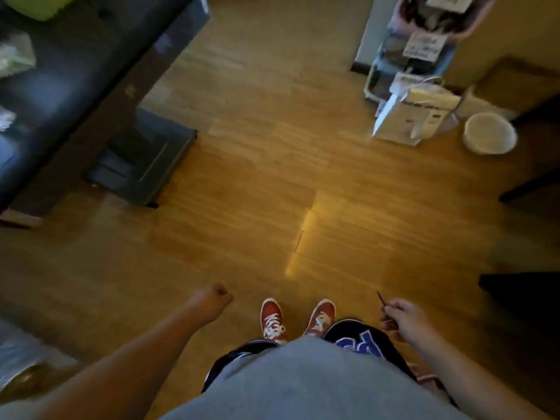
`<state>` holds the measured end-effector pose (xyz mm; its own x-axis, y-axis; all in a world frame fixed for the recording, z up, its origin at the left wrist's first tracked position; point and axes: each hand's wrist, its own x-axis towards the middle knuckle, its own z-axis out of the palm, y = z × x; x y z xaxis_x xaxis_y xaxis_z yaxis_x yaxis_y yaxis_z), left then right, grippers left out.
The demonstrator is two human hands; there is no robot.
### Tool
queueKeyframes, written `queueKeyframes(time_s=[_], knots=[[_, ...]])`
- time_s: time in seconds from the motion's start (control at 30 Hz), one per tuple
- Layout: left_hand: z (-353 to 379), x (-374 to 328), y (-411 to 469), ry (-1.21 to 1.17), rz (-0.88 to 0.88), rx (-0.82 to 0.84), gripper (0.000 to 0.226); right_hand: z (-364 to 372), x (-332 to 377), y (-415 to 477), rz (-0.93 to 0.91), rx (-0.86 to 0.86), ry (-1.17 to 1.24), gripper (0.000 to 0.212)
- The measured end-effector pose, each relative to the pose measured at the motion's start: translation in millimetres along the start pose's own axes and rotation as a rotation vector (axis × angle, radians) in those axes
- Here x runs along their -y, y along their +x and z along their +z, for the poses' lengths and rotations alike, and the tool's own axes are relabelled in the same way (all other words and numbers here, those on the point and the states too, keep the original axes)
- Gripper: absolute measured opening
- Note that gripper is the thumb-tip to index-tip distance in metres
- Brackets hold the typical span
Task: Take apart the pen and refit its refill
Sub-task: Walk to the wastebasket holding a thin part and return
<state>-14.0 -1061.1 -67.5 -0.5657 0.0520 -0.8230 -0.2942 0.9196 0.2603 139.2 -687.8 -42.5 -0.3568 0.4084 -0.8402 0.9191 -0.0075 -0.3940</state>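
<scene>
I am standing and looking down at a wooden floor. My right hand (404, 321) hangs at the lower right and grips a thin dark pen (382, 300), whose pointed end sticks up and to the left out of my fingers. Most of the pen is hidden inside the hand. My left hand (213, 297) is at the lower left, curled into a fist with nothing visible in it. The two hands are far apart, with my red shoes (272, 321) between them.
A dark table (75, 71) with a black pedestal base (142, 159) stands at the upper left. Boxes and papers (415, 116) and a white round tub (489, 133) sit at the upper right. A dark furniture edge (521, 298) lies at the right.
</scene>
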Motion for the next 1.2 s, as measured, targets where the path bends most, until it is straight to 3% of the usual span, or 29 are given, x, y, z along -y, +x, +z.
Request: queueKeyframes(time_s=[0.33, 0.87, 1.03, 1.2], knots=[[-21, -255, 87, 0.16, 0.261, 0.092, 0.023, -99, -8, 75, 0.209, -0.103, 0.353, 0.02], [-38, -443, 172, 0.405, 0.175, 0.193, 0.026, -283, 151, 213, 0.019, -0.162, 0.419, 0.02], [-39, -549, 222, 0.507, 0.269, 0.234, 0.026, -334, 178, 239, 0.046, -0.204, 0.523, 0.02], [-25, -694, 253, 0.706, 0.44, 0.312, 0.03, -378, 161, 238, 0.207, -0.342, 0.737, 0.022]])
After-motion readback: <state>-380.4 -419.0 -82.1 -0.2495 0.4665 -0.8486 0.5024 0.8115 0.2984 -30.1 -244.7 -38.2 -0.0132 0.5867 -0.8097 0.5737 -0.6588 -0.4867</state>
